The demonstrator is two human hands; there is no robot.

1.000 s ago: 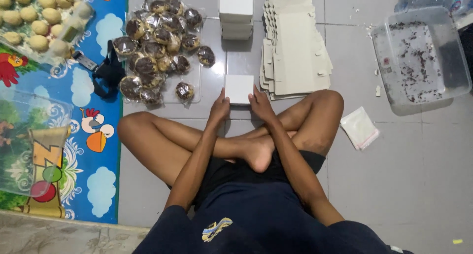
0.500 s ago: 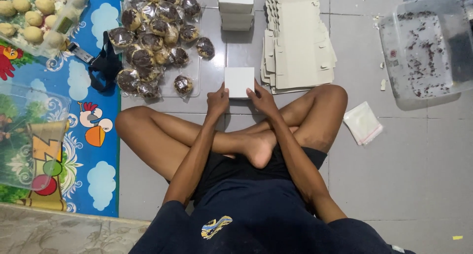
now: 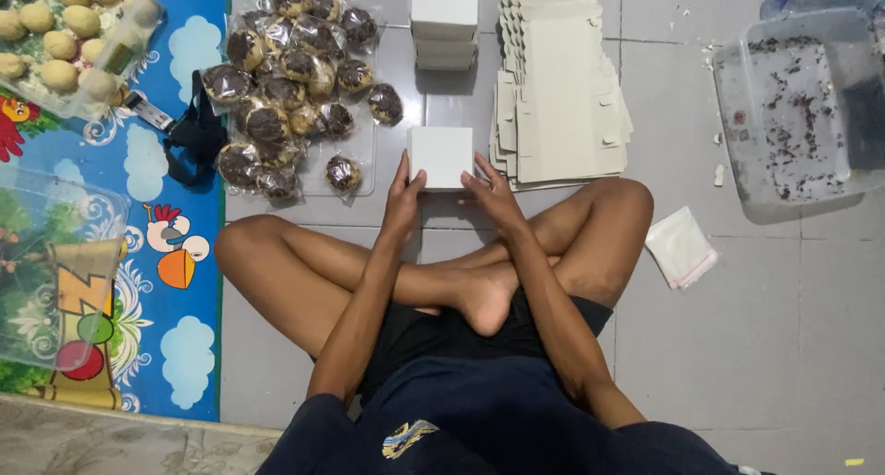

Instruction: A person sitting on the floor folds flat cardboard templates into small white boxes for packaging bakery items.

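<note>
I see both hands, left [image 3: 403, 197] and right [image 3: 491, 193], grasping a white box [image 3: 441, 157] on the floor [image 3: 737, 346]. Wrapped buns [image 3: 295, 79] lie just left of it, flat cartons [image 3: 562, 88] just right.

Small white cardboard box [image 3: 441, 156]: closed, square, plain; lies flat on the tiled floor [image 3: 737, 346] before the crossed legs; near edge touched from both sides by the hands.

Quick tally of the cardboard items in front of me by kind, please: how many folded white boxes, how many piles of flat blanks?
Folded white boxes: 3, one touched by the left hand and right hand, plus a stack of 2 behind it; any further box there is cut off.
Piles of flat box blanks: 1; sheets too tightly stacked to count.
Total: 4
</note>
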